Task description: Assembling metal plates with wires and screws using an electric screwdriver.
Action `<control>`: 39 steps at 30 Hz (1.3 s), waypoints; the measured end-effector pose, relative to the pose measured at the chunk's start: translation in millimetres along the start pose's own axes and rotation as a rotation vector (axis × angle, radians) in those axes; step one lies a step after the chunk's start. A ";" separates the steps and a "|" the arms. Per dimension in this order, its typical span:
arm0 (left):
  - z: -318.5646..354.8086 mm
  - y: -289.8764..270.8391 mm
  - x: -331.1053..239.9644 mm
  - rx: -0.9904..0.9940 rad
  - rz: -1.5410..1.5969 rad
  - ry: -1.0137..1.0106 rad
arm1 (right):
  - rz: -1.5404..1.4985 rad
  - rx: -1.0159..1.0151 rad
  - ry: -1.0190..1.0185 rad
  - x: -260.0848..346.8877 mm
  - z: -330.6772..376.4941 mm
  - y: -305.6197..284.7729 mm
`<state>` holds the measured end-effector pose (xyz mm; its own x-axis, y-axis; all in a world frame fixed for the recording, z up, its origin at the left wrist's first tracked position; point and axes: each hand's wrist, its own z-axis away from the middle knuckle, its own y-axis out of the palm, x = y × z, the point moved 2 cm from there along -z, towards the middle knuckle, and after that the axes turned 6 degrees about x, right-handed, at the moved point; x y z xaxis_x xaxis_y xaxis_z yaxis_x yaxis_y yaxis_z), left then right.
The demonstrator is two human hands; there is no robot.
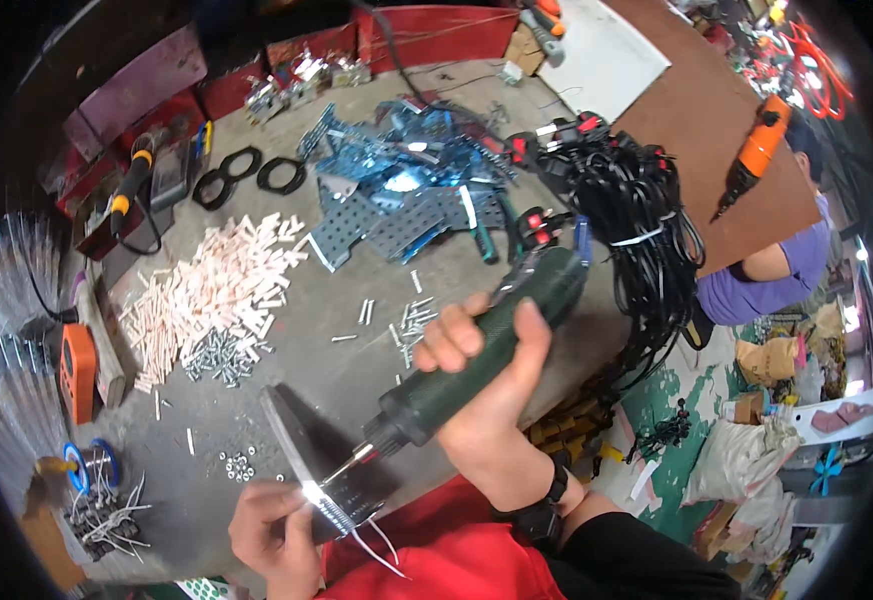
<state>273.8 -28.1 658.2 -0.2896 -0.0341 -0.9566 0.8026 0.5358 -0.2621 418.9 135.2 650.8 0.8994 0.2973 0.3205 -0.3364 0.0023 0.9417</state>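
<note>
My right hand is wrapped round a dark green electric screwdriver, which points down and to the left. Its thin bit reaches a metal plate, close to a bright spot; exact contact is hard to make out. Near the table's front edge, my left hand pinches the plate's lower end between thumb and fingers. A dark part with a row of fine teeth or slots shows there, and two white wires hang from it. Small nuts lie left of the plate, and loose screws lie beyond the screwdriver.
Pale pink sleeves form a heap beside short screws. Perforated blue-filmed plates are piled behind, with bundled black cables to the right. An orange power tool lies on a brown board near another person's purple sleeve.
</note>
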 end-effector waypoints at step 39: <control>169.1 -508.6 130.3 -0.843 -1.335 -0.398 | 2.852 0.469 -0.539 -11.9 13.6 51.1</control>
<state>-84.0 -447.7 645.2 -0.2533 -0.9593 -0.1249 -0.4303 0.2274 -0.8736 394.8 118.8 696.5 -0.7861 -0.6034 -0.1344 -0.0092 0.2289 -0.9734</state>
